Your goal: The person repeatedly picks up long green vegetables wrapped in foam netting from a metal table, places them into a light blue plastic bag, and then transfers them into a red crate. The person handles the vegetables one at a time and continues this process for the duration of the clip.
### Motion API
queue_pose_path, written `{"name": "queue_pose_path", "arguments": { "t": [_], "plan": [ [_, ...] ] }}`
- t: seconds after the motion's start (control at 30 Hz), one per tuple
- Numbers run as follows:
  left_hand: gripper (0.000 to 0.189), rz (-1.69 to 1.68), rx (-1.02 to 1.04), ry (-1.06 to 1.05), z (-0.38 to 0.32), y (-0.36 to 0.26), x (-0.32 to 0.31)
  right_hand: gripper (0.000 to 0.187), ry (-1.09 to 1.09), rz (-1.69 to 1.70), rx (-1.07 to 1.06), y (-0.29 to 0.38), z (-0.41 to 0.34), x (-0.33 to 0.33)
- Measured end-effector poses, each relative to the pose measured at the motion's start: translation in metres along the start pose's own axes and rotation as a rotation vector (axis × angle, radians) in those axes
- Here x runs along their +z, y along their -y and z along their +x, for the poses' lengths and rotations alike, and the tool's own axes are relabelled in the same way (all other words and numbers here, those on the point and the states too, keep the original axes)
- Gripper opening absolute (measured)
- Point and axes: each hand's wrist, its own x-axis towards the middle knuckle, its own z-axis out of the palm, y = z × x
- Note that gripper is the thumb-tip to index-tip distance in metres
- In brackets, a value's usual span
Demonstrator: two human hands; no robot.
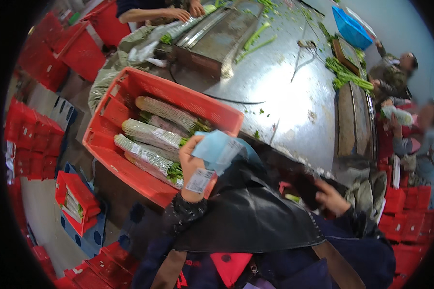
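My left hand (191, 162) grips a crumpled light blue sheet (220, 150) of label backing, over the near corner of a red plastic crate (126, 180). A white printed label (200, 180) lies against the base of this hand. Inside the crate, several long bundles of leafy stalks, probably celery, lie side by side in white foam netting, such as one netted bundle (153, 133); some bear labels. To the right, my right hand (332, 198) holds a dark flat object (305, 190), blurred and hard to identify, beside the black apron (253, 216).
A metal table (238, 88) carries a box-like metal wrapping stand (217, 36) and loose celery stalks (255, 39). Across it, a co-worker's hands (188, 12) handle a wrapped bundle. Two people stand at right near another stand (354, 123). Red crates (36, 141) are stacked around.
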Motion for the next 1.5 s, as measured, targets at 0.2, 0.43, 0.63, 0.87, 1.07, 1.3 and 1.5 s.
{"name": "queue_pose_path", "arguments": {
  "t": [0.2,0.43,0.63,0.87,1.07,1.3,1.5],
  "plan": [
    [0.028,0.130,-0.030,-0.007,-0.010,0.007,-0.014,0.062,-0.174,0.315,-0.473,0.076,0.074,0.041],
    [0.031,0.239,0.076,0.037,-0.013,0.008,-0.029,0.073,-0.001,0.824,-0.767,0.096,0.092,0.080],
    [0.013,0.001,0.148,-0.379,0.003,0.021,-0.037,0.082,-0.030,0.213,-0.458,0.128,0.109,0.069],
    [0.016,-0.073,0.108,-0.281,0.005,-0.002,-0.053,0.055,-0.091,-0.832,-0.665,0.110,0.094,0.044],
    [0.012,-0.023,0.120,-0.140,0.009,0.001,-0.059,0.052,-0.633,0.200,-0.750,0.169,0.070,0.026],
    [0.010,-0.036,0.167,-0.306,0.007,0.000,-0.043,0.059,0.490,0.900,0.028,0.090,0.142,0.067],
    [0.009,0.007,0.111,-0.359,0.006,-0.002,-0.046,0.070,0.789,1.278,0.034,0.069,0.144,0.091]
  ]
}}
